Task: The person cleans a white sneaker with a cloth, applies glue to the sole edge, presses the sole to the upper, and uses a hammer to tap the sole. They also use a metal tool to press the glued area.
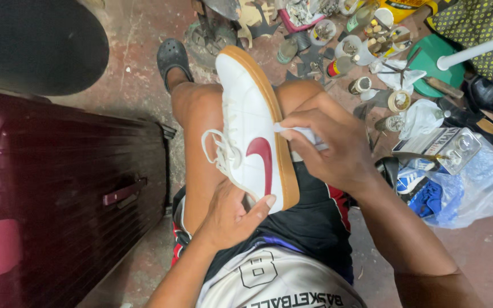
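Note:
A white sneaker [246, 120] with a red side mark, white laces and a tan gum sole lies across my bare knees, toe pointing away. My left hand [229, 214] grips its heel end from below, thumb against the sole edge. My right hand [329, 142] pinches a small white tube [303, 134], its tip touching the seam where the white upper meets the tan sole. I am seated, wearing dark shorts and a white jersey.
A dark red hard suitcase [58, 194] stands on the left. A black clog [172, 60] is on my far foot. Cans, tape rolls, bottles and tools [360, 51] litter the concrete floor ahead. A plastic bag [475, 188] with blue items lies right.

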